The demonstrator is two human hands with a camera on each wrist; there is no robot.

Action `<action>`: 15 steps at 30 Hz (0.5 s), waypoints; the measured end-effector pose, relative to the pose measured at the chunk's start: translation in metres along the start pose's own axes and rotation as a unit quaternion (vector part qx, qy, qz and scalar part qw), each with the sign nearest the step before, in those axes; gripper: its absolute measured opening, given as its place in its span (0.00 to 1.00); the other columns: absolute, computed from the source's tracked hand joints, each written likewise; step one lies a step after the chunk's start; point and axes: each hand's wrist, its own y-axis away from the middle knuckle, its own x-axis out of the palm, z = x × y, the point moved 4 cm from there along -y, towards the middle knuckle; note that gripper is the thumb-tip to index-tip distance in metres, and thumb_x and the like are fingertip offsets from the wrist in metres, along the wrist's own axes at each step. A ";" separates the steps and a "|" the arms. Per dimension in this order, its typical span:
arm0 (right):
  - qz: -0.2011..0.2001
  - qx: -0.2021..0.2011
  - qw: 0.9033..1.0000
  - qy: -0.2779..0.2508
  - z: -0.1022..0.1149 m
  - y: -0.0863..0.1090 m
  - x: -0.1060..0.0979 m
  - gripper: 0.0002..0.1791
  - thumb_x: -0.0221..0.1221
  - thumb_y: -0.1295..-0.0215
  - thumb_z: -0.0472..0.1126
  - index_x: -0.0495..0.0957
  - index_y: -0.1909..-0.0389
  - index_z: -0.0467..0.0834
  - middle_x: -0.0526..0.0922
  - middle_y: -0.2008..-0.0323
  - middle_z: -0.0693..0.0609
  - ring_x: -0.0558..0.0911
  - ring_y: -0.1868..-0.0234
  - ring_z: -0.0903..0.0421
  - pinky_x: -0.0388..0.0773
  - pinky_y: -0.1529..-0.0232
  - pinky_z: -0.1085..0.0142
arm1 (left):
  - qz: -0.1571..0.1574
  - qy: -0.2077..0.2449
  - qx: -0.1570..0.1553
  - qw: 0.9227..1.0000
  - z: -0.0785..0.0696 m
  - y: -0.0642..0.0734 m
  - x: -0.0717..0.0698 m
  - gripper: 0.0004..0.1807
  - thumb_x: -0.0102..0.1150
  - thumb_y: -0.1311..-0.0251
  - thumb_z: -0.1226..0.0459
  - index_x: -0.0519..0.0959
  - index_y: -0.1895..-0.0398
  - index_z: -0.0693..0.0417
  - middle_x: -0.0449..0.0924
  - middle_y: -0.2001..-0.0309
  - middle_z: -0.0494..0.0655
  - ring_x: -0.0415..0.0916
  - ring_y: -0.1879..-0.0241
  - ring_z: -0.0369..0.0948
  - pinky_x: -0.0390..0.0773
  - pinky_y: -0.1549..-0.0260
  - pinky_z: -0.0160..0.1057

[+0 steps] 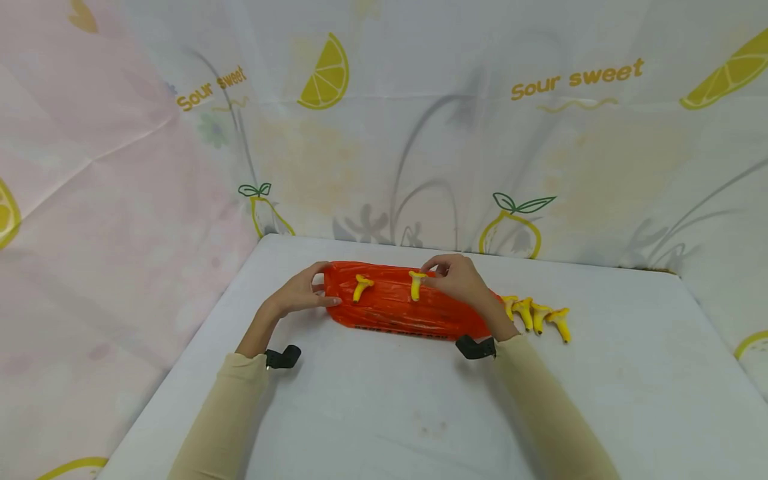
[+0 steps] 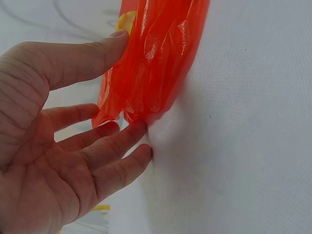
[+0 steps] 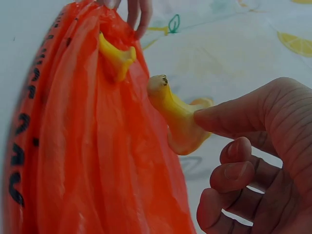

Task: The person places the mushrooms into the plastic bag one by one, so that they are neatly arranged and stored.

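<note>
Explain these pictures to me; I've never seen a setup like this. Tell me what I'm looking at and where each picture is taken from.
There is no robot here, just a person in beige sleeves working with bare hands. The widest picture comes from a camera on the head, looking forward and down. The other two come from cameras worn on the wrists, each watching its own hand.

On the white table lies a crumpled, shiny red plastic bag with black lettering. One yellow mushroom-shaped piece lies on it, and four similar yellow pieces sit in a row to its right, one partly hidden by the forearm.

The left hand touches the bag's left end. The right hand pinches another yellow mushroom-shaped piece between thumb and finger.
</note>
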 end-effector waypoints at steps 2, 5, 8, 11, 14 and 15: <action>0.002 0.002 1.000 -0.011 0.001 -0.002 0.006 0.04 0.67 0.40 0.41 0.85 0.65 0.47 0.69 0.82 0.51 0.64 0.82 0.55 0.59 0.82 0.66 | 0.001 -0.001 0.002 1.000 0.000 0.000 0.000 0.48 0.70 0.44 0.56 0.54 0.25 0.57 0.56 0.27 0.59 0.62 0.33 0.61 0.71 0.42 0.59; 0.001 0.001 1.000 -0.019 0.002 -0.005 0.016 0.04 0.67 0.40 0.41 0.85 0.66 0.47 0.67 0.83 0.51 0.62 0.83 0.55 0.57 0.82 0.66 | 0.002 0.000 0.002 1.000 -0.001 0.001 -0.001 0.48 0.69 0.44 0.56 0.53 0.25 0.57 0.56 0.27 0.60 0.62 0.33 0.62 0.71 0.42 0.60; -0.006 -0.001 1.000 -0.015 0.003 -0.009 0.025 0.04 0.67 0.40 0.41 0.85 0.65 0.46 0.67 0.84 0.52 0.62 0.83 0.56 0.56 0.82 0.66 | 0.003 0.000 0.003 1.000 -0.003 0.001 -0.001 0.48 0.69 0.44 0.56 0.53 0.25 0.58 0.56 0.27 0.60 0.62 0.33 0.62 0.70 0.42 0.60; -0.012 0.000 1.000 -0.008 0.005 -0.012 0.033 0.06 0.67 0.40 0.42 0.86 0.63 0.46 0.67 0.84 0.52 0.63 0.83 0.56 0.56 0.82 0.66 | 0.004 -0.003 0.004 1.000 -0.003 0.001 -0.001 0.48 0.69 0.44 0.56 0.53 0.25 0.58 0.56 0.27 0.61 0.62 0.34 0.62 0.71 0.42 0.61; -0.019 0.012 1.000 -0.006 0.007 -0.014 0.041 0.07 0.66 0.39 0.43 0.86 0.61 0.47 0.66 0.84 0.52 0.63 0.83 0.55 0.57 0.83 0.66 | 0.004 -0.003 0.000 1.000 -0.003 0.001 -0.001 0.48 0.70 0.44 0.56 0.53 0.25 0.57 0.56 0.27 0.60 0.62 0.33 0.62 0.71 0.42 0.60; -0.020 0.018 1.000 -0.004 0.008 -0.015 0.044 0.07 0.66 0.39 0.43 0.86 0.61 0.47 0.66 0.84 0.52 0.63 0.84 0.55 0.57 0.83 0.66 | 0.004 -0.004 -0.001 1.000 -0.003 0.001 -0.001 0.48 0.69 0.44 0.56 0.53 0.25 0.57 0.56 0.27 0.60 0.62 0.33 0.62 0.71 0.42 0.60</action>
